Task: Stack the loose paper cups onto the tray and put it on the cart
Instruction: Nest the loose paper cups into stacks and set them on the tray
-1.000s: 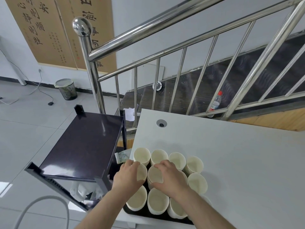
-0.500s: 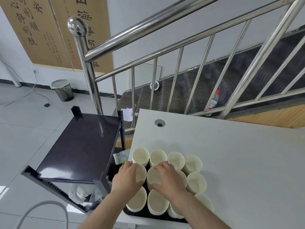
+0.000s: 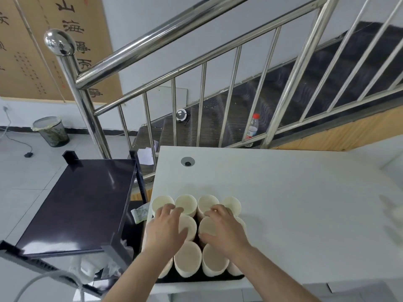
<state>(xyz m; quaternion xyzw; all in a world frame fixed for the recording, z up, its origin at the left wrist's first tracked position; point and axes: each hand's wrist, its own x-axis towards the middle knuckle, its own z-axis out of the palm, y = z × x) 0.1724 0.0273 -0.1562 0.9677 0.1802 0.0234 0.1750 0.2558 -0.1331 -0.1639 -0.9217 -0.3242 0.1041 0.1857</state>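
Note:
Several white paper cups (image 3: 187, 259) stand packed in rows on a black tray (image 3: 196, 279) at the near left corner of the white table (image 3: 294, 203). My left hand (image 3: 164, 231) lies over the left middle cups, thumb and fingers around the rim of one cup (image 3: 189, 225). My right hand (image 3: 224, 231) holds the neighbouring middle cup (image 3: 207, 226) the same way, fingertips reaching the back row. Both hands hide parts of the cups below them. The dark glossy cart (image 3: 82, 203) stands just left of the table, its top bare.
A steel stair railing (image 3: 139, 55) rises behind the cart and table. A plastic bottle (image 3: 253, 127) sits on the stairs. A waste bin (image 3: 51, 131) is on the floor far left. A small green-and-white packet (image 3: 140, 212) sticks out between cart and table.
Both hands stay on the middle cups, now slightly further apart with fingers reaching toward the back row. My head has moved and the cart looks closer.

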